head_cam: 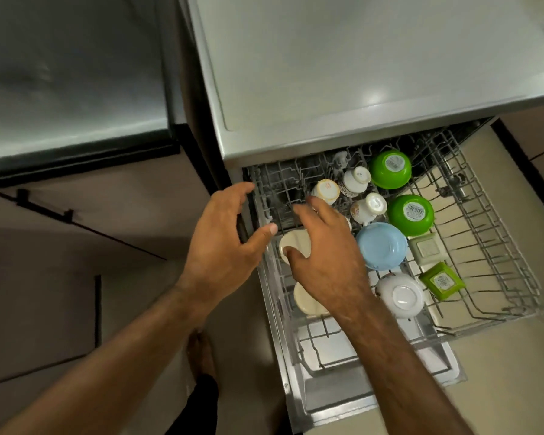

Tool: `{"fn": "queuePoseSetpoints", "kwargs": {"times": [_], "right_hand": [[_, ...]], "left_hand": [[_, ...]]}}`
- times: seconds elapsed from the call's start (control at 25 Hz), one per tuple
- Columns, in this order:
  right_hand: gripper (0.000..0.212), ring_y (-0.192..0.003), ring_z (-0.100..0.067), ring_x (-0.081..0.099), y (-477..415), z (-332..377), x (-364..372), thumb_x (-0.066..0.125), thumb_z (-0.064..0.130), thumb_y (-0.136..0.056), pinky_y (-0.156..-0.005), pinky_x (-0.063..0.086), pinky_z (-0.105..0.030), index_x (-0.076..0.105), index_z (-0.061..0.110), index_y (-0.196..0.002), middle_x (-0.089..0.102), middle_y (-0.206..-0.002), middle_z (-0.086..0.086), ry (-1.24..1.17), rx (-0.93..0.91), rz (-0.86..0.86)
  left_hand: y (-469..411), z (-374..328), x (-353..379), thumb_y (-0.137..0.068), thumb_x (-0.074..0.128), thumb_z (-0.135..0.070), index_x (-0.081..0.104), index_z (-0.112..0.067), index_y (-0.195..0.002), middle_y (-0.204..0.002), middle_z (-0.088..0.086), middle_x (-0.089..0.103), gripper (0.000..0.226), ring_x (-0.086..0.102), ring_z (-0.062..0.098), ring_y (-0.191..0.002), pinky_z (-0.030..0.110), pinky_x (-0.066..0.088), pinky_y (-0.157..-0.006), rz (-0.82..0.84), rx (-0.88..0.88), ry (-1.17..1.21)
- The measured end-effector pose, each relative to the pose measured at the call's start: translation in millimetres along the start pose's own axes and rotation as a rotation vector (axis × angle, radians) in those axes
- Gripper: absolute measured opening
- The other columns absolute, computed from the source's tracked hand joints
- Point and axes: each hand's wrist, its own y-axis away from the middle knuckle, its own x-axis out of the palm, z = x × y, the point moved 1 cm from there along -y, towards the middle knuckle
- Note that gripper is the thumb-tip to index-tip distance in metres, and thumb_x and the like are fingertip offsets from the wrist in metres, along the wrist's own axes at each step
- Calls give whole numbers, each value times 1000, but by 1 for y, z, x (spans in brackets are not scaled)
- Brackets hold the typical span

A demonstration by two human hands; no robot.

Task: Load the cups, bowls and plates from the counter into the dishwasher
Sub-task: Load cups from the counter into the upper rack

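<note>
Left of the blue bowl (380, 246) in the well-filled rack (500, 246), the spread right hand (324, 255) touches a cream cup (292, 243); left hand (223, 243) hangs wide; loading seems nearly done.

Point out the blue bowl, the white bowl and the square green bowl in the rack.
blue bowl (380, 245): head view, on its upturned base.
white bowl (402, 295): head view, middle of its upturned base.
square green bowl (441, 281): head view, on the label on its underside.
</note>
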Motion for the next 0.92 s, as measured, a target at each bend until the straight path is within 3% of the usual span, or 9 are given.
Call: {"fn": "queuePoseSetpoints", "kwargs": {"times": [0.12, 0.24, 0.48, 0.64, 0.76, 0.92], "right_hand": [[65, -141, -21, 35, 8, 36, -39, 71, 29, -87, -115, 36, -42, 47, 20, -146, 41, -153, 1, -26, -94, -47], [59, -137, -17, 39, 6, 77, -71, 71, 29, -88, -111, 30, -28, 51, 21, -143, 48, -147, 1, -43, -156, -104], [57, -139, -12, 37, -51, 196, -78, 70, 33, -92, -109, 23, -23, 50, 24, -144, 47, -149, 6, -107, -269, -129], [59, -136, -9, 38, -124, 291, -43, 72, 31, -89, -109, 29, -21, 51, 24, -143, 49, -146, 9, -143, -331, -117], [60, -135, -8, 39, -181, 350, -10, 73, 31, -88, -111, 37, -27, 50, 25, -143, 49, -144, 11, -174, -344, -102], [68, -138, -7, 38, -259, 410, 34, 73, 31, -89, -113, 37, -28, 41, 27, -150, 46, -148, 12, -189, -355, -84]], "left_hand": [[12, -33, -37, -88, 76, -35, 50, -25, -139, -120, -17, 45, 58, 46, -5, -106, 3, 35, -86, -65, 67, -60], [14, -49, -84, -89, 73, -34, 47, -27, -141, -124, -15, 43, 59, 42, -6, -105, 1, 34, -81, -121, 102, -85], [-37, -15, -202, -91, 70, -39, 39, -29, -149, -143, -9, 39, 67, 42, 3, -123, 26, 41, -95, -280, 147, -181], [-98, 42, -285, -89, 71, -39, 34, -25, -155, -157, -1, 35, 77, 37, 16, -143, 44, 42, -113, -356, 131, -213], [-143, 92, -335, -89, 72, -39, 30, -25, -157, -161, 3, 31, 81, 30, 18, -149, 48, 38, -116, -391, 101, -230], [-202, 155, -388, -89, 72, -39, 26, -28, -159, -163, 3, 27, 84, 30, 19, -150, 49, 37, -117, -430, 30, -240]]}}
